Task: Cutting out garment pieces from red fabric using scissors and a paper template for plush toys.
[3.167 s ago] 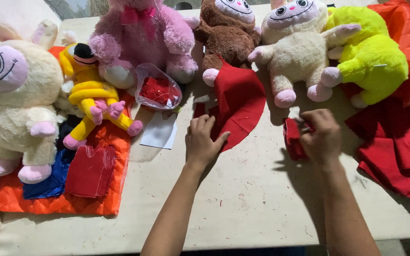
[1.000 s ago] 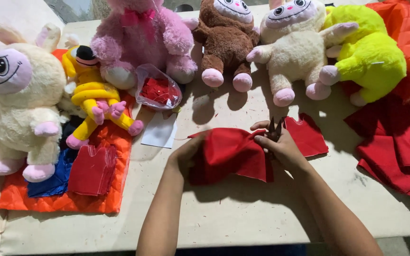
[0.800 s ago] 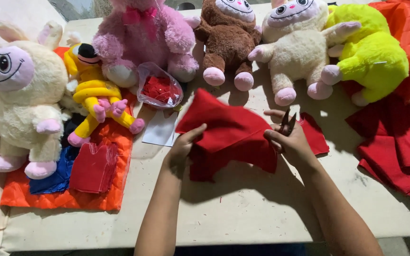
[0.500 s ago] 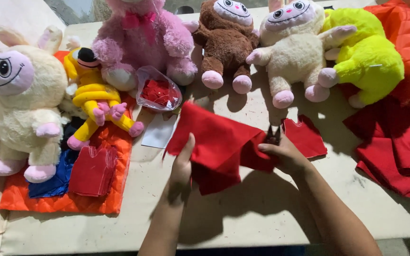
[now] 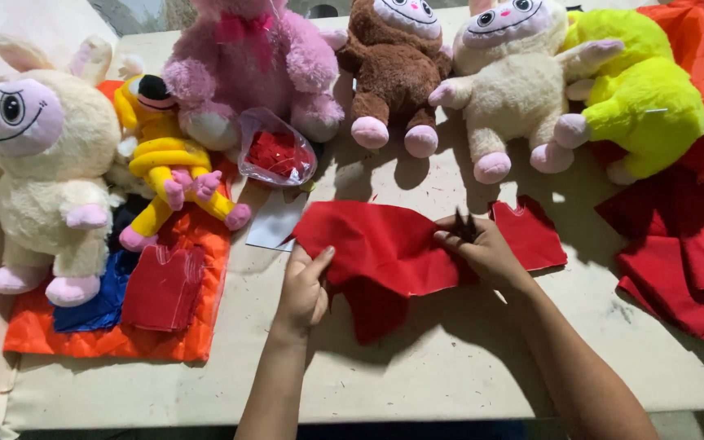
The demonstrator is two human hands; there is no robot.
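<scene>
Your left hand (image 5: 303,285) pins the near left edge of the red felt piece (image 5: 376,248), fingers closed on the cloth. Your right hand (image 5: 486,253) sits at the felt's right edge, fingers wrapped around small dark scissors (image 5: 462,226), blades touching the fabric. The felt lies mid-table (image 5: 450,375), partly folded under itself. Just right of it: a small red cut-out (image 5: 531,235). Left: an orange quilted mat (image 5: 197,269) with a red garment piece (image 5: 160,285). Farther back: a clear bag of red scraps (image 5: 277,151), then a row of plush toys, cream (image 5: 46,179), yellow (image 5: 169,155), pink (image 5: 246,65), brown (image 5: 393,65), cream-white (image 5: 515,81), lime (image 5: 637,98).
</scene>
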